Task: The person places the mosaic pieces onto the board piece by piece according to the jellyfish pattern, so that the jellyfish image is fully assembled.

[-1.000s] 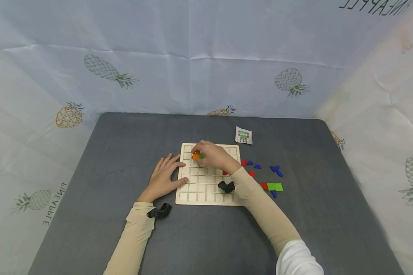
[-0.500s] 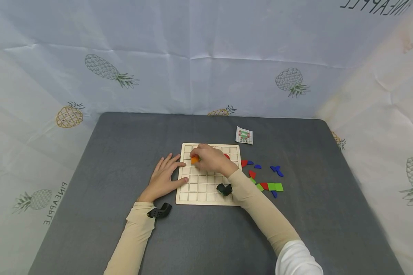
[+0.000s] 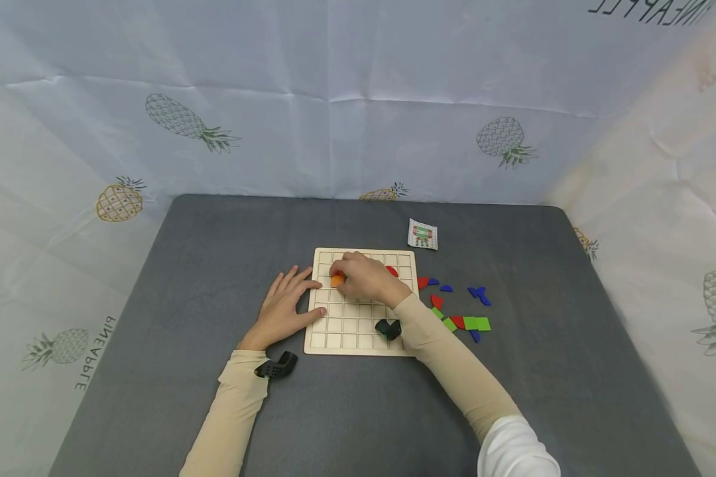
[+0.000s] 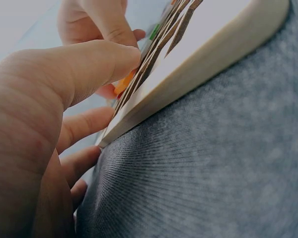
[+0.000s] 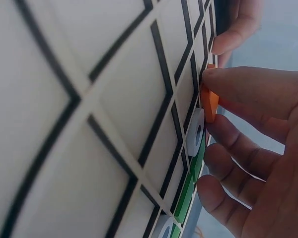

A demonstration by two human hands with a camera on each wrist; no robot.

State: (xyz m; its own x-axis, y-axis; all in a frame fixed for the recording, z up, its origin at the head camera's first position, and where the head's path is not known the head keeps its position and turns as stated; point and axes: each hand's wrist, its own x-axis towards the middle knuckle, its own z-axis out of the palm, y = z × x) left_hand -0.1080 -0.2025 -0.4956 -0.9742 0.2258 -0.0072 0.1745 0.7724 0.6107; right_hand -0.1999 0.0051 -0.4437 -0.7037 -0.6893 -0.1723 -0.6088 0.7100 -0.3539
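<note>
A pale wooden grid board (image 3: 349,341) lies flat on the table. My left hand (image 3: 282,308) is spread at its left side, with thumb and fingertips touching the edge; the left wrist view shows the thumb (image 4: 104,62) over the rim. Over the far left part of the board, my right hand (image 3: 366,278) pinches a small orange piece (image 3: 337,281) against the grid. In the right wrist view the thumb rests on this orange piece (image 5: 210,101), beside a white piece with a dark centre (image 5: 195,133) and green pieces (image 5: 185,198) set in cells. The right hand hides part of the board.
Right of the board lie loose red (image 3: 437,301), green (image 3: 483,324) and blue (image 3: 446,289) flat pieces. A small printed card (image 3: 423,235) lies beyond the board's far right corner. A pineapple-print cloth (image 3: 334,132) hangs behind the grey table (image 3: 244,232).
My right hand has shifted slightly toward me, taking the orange piece one cell or so nearer. A red piece on the board has come into view behind the hand. My left hand stays still.
</note>
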